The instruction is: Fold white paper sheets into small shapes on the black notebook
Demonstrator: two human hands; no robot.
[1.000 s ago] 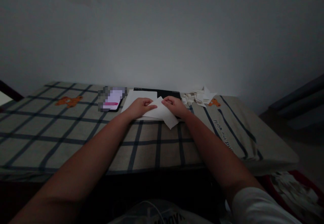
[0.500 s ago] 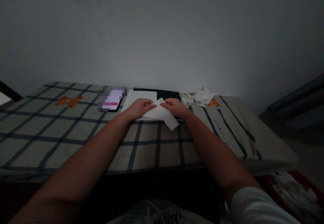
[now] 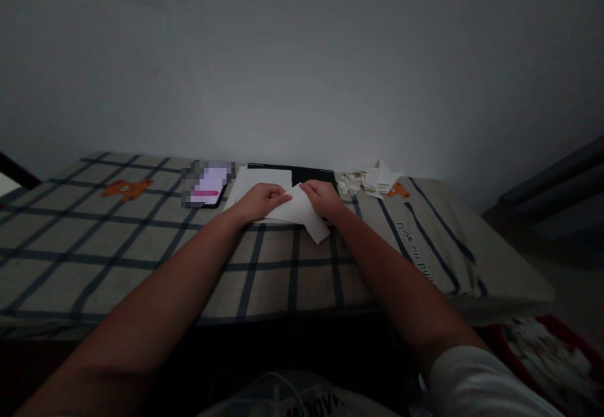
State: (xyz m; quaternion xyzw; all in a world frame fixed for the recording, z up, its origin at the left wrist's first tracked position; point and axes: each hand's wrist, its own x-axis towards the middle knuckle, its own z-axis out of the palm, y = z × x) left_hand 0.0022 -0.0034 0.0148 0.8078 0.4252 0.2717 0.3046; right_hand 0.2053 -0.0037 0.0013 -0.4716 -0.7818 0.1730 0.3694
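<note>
Both hands met on one white paper sheet [image 3: 302, 212] at the far middle of the bed [image 3: 141, 241]. The left hand [image 3: 259, 200] had its grip closed on the sheet's left part, fingers curled over and thumb tip pressed toward the centre, seemingly to pin the paper flat. The right hand [image 3: 323, 197] had its grip narrowed to a pinch on the upper edge just beside the left thumb, so the two sets of fingertips nearly touched, a hold that looked suited to working a crease between them. The sheet was plain, pale and thin, lying at an angle with one corner pointing toward the near right, free of both hands and slightly lifted off the cloth.

Under and behind it lay a stack of white paper [image 3: 257, 178] on a black pad [image 3: 314, 173], probably a firm backing on the soft bedding. Left of that rested a phone [image 3: 207, 185] with a lit screen. To the far right sat a heap of small folded paper pieces [image 3: 370, 180]. The checked bedcover bore an orange bear print [image 3: 126, 187] at the far left.
</note>
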